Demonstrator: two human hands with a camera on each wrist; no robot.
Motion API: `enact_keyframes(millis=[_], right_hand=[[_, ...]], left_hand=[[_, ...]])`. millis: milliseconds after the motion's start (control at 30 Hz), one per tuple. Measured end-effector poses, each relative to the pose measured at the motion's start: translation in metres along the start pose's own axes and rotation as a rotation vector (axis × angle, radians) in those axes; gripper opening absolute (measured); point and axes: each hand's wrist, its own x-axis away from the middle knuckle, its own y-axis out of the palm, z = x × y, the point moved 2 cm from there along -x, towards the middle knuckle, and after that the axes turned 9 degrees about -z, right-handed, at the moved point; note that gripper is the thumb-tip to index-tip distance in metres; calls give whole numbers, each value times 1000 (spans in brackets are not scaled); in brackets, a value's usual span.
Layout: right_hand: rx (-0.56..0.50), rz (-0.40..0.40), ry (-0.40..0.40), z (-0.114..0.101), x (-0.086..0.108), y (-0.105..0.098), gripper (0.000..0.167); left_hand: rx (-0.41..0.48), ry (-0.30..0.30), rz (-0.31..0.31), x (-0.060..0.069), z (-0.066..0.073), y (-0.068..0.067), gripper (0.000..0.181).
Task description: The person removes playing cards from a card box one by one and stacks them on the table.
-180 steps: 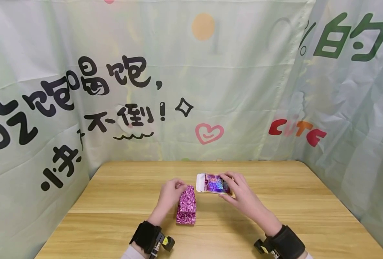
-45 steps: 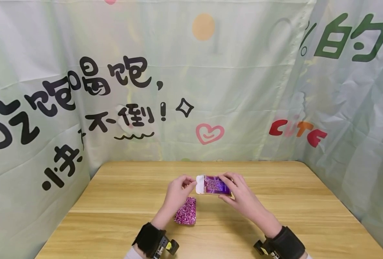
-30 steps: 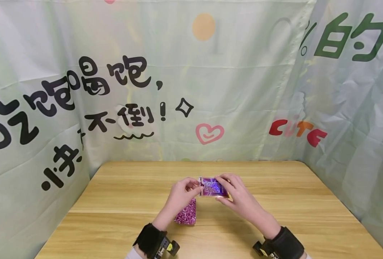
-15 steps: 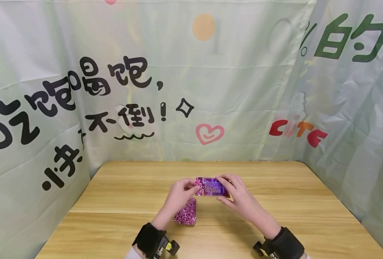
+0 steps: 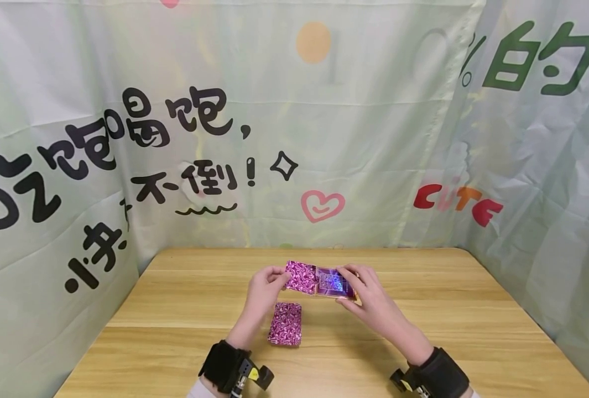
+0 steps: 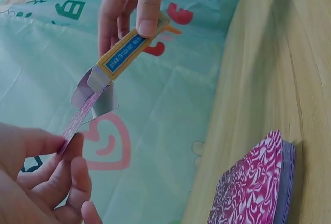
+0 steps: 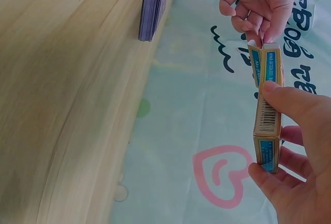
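Left fingers pinch one end of a patterned card, possibly several; right fingers grip the box. Card's other end sits in the box mouth, by open flaps. Risks: crooked angle snags a flap, creasing the card; hard squeeze binds it. A dip could scatter the stack on the tabletop.

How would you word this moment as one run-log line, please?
left hand: pinches patterned card at open end of box | right hand: grips box | card stack: on table, apart from box
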Motion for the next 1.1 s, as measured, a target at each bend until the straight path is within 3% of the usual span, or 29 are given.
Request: enact_keyframes(millis=[200,300,400,500,700,800,933,1100], right_hand=[[0,0,-4,0,0,-1,68],[-3,1,-1,1,0,-1,69],[-6,-1,5,1,0,-1,69],[-11,-3,8,1,0,-1,69],[-13,-1,6,1,0,-1,68],[-13,-1,5,2,0,-1,68],[-11,3,2,2,0,-1,68],[-8,5,1,2,0,0,68]], left_hand=[[138,17,166,-2,0,-8,22],[158,14,229,-3,0,-13,22],[136,4,254,-4,-2,-15,21],[65,-20,219,-5,-7,-16,20],[-224,-89,-26,-7,-24,-9,18],[-325,-93,-101,-6,-31,-5,17],[-420,-98,-121,-3,-37,0,19],[-631,-121,-78,1,-42,4,27]])
